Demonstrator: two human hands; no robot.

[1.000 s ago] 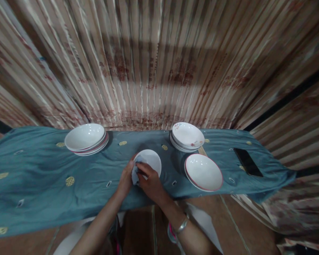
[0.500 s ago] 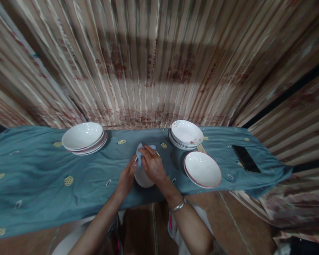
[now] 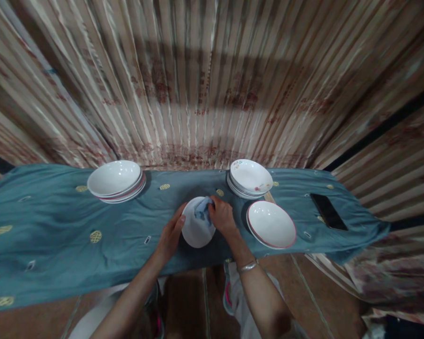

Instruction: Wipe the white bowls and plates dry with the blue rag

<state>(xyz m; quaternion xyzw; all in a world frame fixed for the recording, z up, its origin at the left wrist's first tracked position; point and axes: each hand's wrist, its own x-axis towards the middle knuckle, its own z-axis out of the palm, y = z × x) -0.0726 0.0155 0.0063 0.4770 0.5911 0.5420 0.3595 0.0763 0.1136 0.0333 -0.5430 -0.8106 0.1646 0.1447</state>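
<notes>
Pleated curtain (image 3: pixel 212 94) behind a teal tablecloth (image 3: pixel 56 235), so go by the flowered bowl stack (image 3: pixel 250 178). Left of that stack and closer to me is a white bowl (image 3: pixel 197 235): left hand (image 3: pixel 172 230) gripping its edge, right hand (image 3: pixel 222 214) pinching a blue rag (image 3: pixel 202 211) inside it. Phone (image 3: pixel 328 212)'s off right of the stack.

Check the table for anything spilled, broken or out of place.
Nothing looks spilled or broken. The black phone looks slightly out of place, lying right of the red-rimmed bowl, as it isn't tableware.
</notes>
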